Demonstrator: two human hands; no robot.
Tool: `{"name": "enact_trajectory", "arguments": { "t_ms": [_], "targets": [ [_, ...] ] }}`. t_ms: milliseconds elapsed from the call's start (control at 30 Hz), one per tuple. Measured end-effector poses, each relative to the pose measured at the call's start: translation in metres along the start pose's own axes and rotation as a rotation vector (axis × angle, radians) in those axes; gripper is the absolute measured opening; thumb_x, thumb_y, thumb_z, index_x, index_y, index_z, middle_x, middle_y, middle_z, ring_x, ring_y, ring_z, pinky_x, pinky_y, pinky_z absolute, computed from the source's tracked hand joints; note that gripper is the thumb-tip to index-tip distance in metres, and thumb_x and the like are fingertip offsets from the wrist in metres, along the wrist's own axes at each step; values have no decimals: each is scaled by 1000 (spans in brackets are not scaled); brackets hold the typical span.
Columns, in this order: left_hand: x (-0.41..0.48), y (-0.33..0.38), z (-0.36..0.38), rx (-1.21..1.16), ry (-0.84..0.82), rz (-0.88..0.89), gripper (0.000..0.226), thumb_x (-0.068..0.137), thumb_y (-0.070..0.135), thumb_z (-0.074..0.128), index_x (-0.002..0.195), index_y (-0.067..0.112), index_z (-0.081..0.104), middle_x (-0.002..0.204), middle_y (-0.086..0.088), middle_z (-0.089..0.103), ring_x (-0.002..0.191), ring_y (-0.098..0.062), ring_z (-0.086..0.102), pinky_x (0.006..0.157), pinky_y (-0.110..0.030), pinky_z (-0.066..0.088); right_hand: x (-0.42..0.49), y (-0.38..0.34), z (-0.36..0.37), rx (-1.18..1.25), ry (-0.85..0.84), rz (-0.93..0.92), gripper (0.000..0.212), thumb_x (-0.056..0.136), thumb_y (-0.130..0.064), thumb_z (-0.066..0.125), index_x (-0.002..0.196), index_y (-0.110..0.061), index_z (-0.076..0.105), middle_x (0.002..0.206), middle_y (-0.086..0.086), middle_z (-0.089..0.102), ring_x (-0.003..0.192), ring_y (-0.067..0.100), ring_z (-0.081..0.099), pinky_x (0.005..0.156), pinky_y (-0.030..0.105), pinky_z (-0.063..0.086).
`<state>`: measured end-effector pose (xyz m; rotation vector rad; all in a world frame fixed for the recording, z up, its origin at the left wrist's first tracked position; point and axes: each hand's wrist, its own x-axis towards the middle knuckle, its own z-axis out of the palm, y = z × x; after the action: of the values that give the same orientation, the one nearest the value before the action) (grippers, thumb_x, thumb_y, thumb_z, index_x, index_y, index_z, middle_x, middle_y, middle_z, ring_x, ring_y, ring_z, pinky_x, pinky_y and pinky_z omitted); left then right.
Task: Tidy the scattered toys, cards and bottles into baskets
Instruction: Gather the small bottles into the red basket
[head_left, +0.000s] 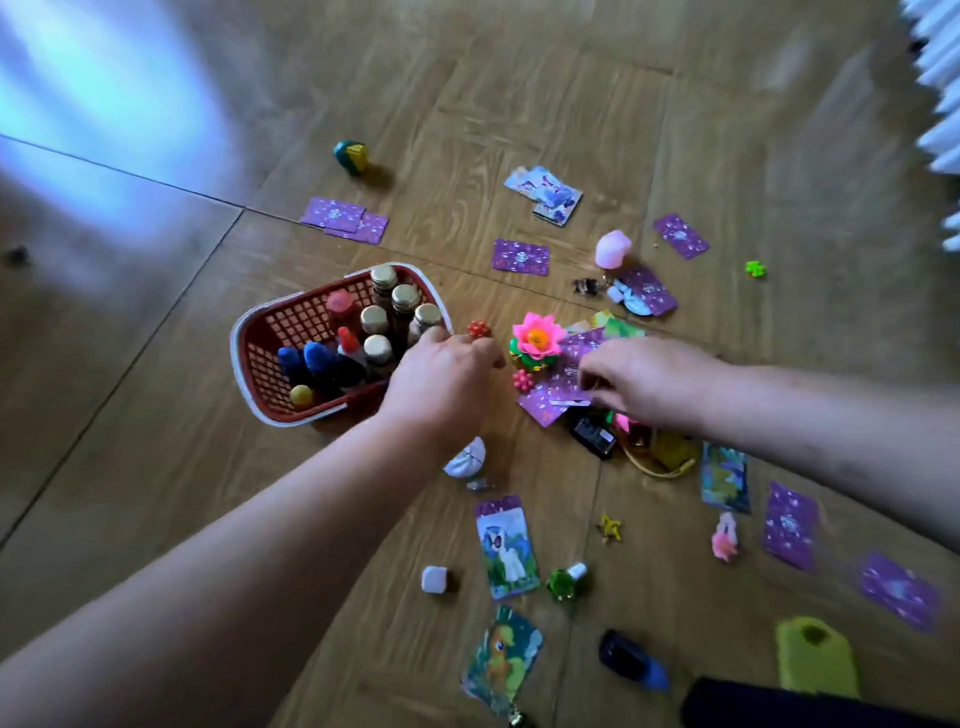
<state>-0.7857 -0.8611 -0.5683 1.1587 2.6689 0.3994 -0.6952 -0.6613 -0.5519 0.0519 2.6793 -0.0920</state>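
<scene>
A red mesh basket with a white rim stands on the wooden floor, holding several gold-capped brown bottles and blue-topped bottles. My left hand rests at the basket's right rim, fingers curled; whether it holds anything is hidden. My right hand pinches purple cards in a pile right of the basket. A pink lotus toy stands between my hands, with a red bumpy ball and a pink bumpy ball beside it.
Purple and picture cards lie scattered all around. Small toys dot the floor: a pink egg, a green-and-yellow block, a green ring toy, a white cube, a blue object. A yellow-green item sits bottom right.
</scene>
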Motion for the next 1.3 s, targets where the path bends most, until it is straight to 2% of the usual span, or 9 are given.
{"name": "enact_trajectory", "arguments": {
  "t_ms": [267,433,567,667,833,967,1033,1133,1300],
  "targets": [
    [-2,61,63,93,-334,15,42,94,16,45,135,24,45,130,-2,51,121,-25,44,98,-34,42,-53,85,83,413,238,493,42,87,-26,64,126,-16,52,130,11,47,121,29,47,101,36,38],
    [18,107,90,98,-367,119,73,94,15,47,154,27,8,159,-7,15,141,-29,21,114,-41,28,-69,96,115,465,232,489,41,90,-27,62,128,-19,49,130,5,44,122,24,46,98,36,39],
    [42,130,97,301,-401,283,73,97,16,38,154,30,-5,163,-2,-11,149,-31,-8,119,-51,7,-53,87,121,513,119,324,45,90,-26,59,132,-26,44,124,2,44,116,24,49,89,40,45],
    [48,122,99,368,-428,172,74,95,20,42,154,33,-1,163,-7,-5,149,-34,-4,118,-55,6,-48,67,129,436,40,271,48,92,-45,53,134,-28,37,112,3,40,106,26,50,72,34,40],
    [39,112,101,259,-253,-31,58,89,24,44,145,18,28,152,-9,33,143,-33,22,116,-48,21,-47,61,134,411,56,264,48,91,-42,57,128,-20,36,118,5,44,106,27,54,74,35,43],
    [39,110,105,34,-27,-35,45,90,29,44,132,12,52,128,-12,54,118,-35,50,97,-42,39,-46,61,124,799,158,382,51,79,-35,72,117,-25,40,114,-3,52,102,18,57,77,29,45],
    [40,120,99,-250,-75,-148,40,96,38,49,132,22,51,120,-1,61,110,-24,57,88,-35,43,-43,61,117,980,277,379,51,75,-34,76,112,-29,41,106,-7,58,96,12,60,79,28,49],
    [44,126,94,-588,-202,-341,45,91,43,61,132,27,51,112,7,67,105,-12,63,89,-31,50,-37,58,106,1089,388,285,53,71,-32,80,108,-34,42,99,-14,61,90,3,61,77,20,49],
    [41,108,82,-599,-98,-444,39,80,38,72,115,32,55,90,15,63,87,-8,64,81,-34,55,-31,55,100,1158,336,164,56,71,-26,82,116,-26,49,102,-10,61,88,2,62,75,18,51]
  ]
}}
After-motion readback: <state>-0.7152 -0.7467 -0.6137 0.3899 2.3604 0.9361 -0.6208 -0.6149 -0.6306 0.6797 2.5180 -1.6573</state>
